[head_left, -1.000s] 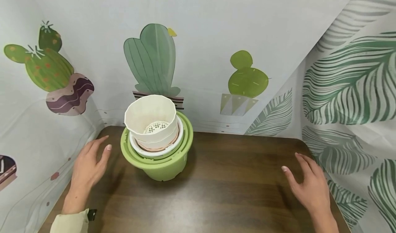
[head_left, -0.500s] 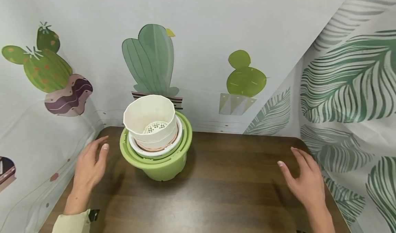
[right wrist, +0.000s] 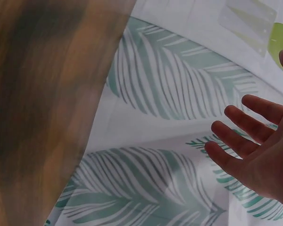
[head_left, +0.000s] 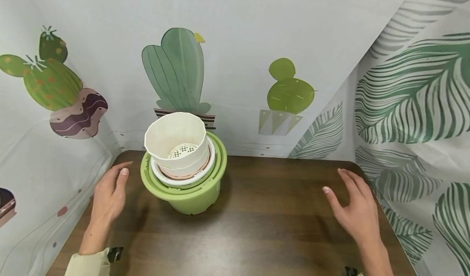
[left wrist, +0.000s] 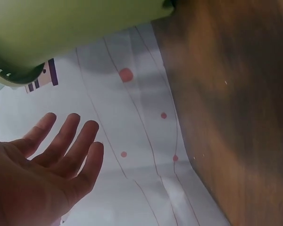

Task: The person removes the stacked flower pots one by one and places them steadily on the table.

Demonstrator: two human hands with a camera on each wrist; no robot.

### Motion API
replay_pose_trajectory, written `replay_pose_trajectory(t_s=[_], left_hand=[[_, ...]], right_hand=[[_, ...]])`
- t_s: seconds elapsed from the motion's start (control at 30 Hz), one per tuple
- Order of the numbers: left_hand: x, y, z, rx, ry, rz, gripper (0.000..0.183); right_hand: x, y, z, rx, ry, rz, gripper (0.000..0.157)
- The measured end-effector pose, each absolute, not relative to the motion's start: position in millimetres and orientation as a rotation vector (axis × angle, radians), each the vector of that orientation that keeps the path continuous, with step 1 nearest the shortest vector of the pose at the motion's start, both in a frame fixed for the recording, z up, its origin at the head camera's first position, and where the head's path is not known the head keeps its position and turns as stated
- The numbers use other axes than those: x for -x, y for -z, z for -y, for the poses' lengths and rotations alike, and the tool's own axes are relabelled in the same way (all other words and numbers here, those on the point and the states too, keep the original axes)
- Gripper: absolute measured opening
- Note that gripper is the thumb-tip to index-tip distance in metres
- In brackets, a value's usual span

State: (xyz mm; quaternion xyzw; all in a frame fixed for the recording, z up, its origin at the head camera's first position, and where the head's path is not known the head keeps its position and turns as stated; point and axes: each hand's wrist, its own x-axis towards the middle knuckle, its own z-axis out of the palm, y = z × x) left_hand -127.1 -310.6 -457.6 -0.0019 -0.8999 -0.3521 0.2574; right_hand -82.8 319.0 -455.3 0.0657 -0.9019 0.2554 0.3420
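Note:
A stack of nested plant pots stands at the left back of the table. The outermost is a green pot (head_left: 194, 200), with a white rim (head_left: 158, 174) inside it. On top sits a cream faceted pot (head_left: 158, 139) with a perforated bottom. My left hand (head_left: 109, 196) is just left of the stack, apart from it, fingers spread and holding nothing. In the left wrist view the green pot (left wrist: 85, 28) shows above the hand (left wrist: 52, 174). Far from the pots, at the right of the table, my right hand (head_left: 356, 210) hovers with relaxed fingers, holding nothing.
The dark wooden table (head_left: 264, 210) meets a white cloth backdrop (head_left: 235, 31) with printed cacti and leaves at the back and both sides. The left hand is close to the left cloth (head_left: 33, 170). A black strap (head_left: 115, 254) shows at the left cuff.
My right hand has drifted left and slightly up, a little further in over the table. The left hand has shifted slightly nearer the pots, which stay in place.

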Motion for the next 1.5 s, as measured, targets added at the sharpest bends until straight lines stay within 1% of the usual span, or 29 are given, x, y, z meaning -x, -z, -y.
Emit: replay_pose_trajectory(t_s=[0.23,0.5,0.83,1.2,1.5], left_hand=[[124.9,452.7,299.3,0.04,1.069,2.425,0.039],[125.6,452.3,288.4,0.128,1.327,2.345,0.041],[128.3,450.3,277.5,0.166,1.449,2.307,0.041],[132.3,453.9,267.4,0.185,1.56,2.294,0.045],[135.5,457.3,259.4,0.197,1.691,2.226,0.049]], right_hand=[[83.3,449.7,-309.5,-0.199,-0.674,2.331,0.064],[82.4,443.3,-296.8,-0.217,-0.706,2.323,0.065],[86.0,435.2,-280.8,-0.244,-0.712,2.291,0.057],[85.5,426.4,-266.7,-0.24,-0.765,2.378,0.06],[92.9,423.2,-250.0,-0.344,-0.772,2.257,0.055]])
